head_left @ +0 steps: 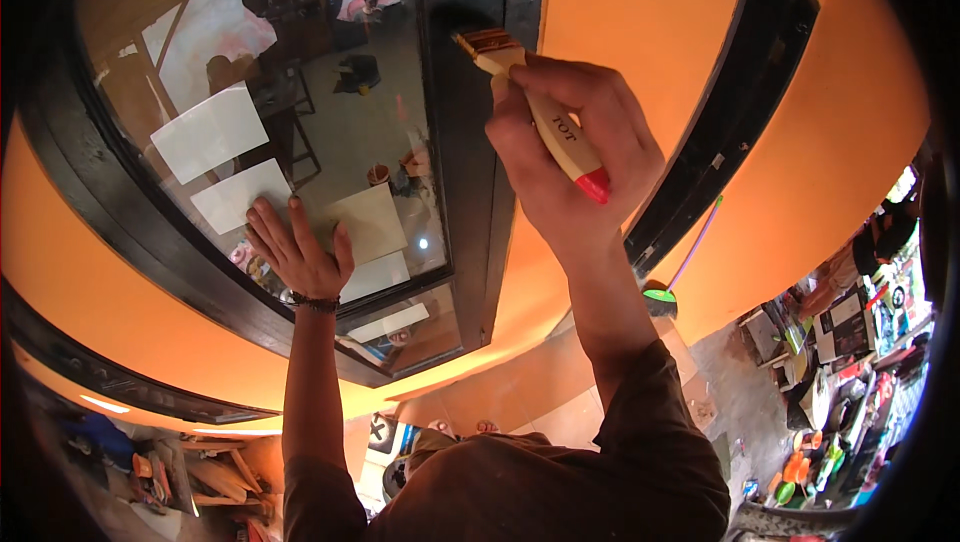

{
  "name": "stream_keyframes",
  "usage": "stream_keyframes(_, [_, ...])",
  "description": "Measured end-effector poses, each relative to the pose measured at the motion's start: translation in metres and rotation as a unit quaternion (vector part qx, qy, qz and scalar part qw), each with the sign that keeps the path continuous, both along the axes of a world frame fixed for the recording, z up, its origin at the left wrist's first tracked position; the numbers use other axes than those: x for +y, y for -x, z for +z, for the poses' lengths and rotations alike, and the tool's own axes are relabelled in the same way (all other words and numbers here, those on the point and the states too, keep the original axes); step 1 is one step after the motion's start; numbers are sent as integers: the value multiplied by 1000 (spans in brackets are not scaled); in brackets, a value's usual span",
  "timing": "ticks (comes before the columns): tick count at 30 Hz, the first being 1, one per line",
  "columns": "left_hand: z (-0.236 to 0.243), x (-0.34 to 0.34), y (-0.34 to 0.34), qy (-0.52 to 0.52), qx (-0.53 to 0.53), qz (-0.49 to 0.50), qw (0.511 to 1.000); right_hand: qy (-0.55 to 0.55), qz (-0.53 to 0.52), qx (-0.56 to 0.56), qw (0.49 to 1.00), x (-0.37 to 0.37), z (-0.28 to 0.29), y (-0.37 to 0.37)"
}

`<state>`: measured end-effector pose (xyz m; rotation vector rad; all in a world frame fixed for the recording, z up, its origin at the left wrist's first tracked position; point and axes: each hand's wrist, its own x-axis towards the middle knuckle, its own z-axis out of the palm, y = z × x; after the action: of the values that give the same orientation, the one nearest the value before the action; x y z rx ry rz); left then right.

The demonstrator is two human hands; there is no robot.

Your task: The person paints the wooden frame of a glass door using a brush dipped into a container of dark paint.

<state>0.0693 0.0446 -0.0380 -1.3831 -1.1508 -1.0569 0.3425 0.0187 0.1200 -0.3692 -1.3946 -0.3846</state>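
My right hand (625,142) grips a paintbrush (565,132) by its pale wooden handle, which ends in a red tip. Its brown, wet-looking bristles point up and left, at or close to the dark window frame (470,142); I cannot tell if they touch. Lower on the left, my left hand (305,260) lies open with fingers spread against the glass pane (350,132). Its fingertips are at the edge of a white paper sheet (240,195), one of several seen on the pane. Another white sheet (210,132) is above it. A dark bracelet circles my left wrist.
Orange wall (630,2) surrounds the frame, with a second dark frame (730,112) to the right. A broom (690,252) with a purple stick and green head leans there. Cluttered goods (840,372) fill the lower right; wooden pieces (220,477) lie lower left. Reflections cross the glass.
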Motion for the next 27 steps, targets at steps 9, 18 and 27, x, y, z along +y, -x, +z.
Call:
stream_keyframes(9, [0, 2, -1, -9, -1, -7, 1000, -15, -42, 4, 999, 6, 6, 6])
stream_keyframes(18, [1, -2, -1, 3, 12, -8, 1000, -1, -39, -4, 999, -6, 6, 6])
stream_keyframes(27, [2, -3, 2, 2, 9, -10, 1000, 70, -51, -31, 996, -13, -29, 13])
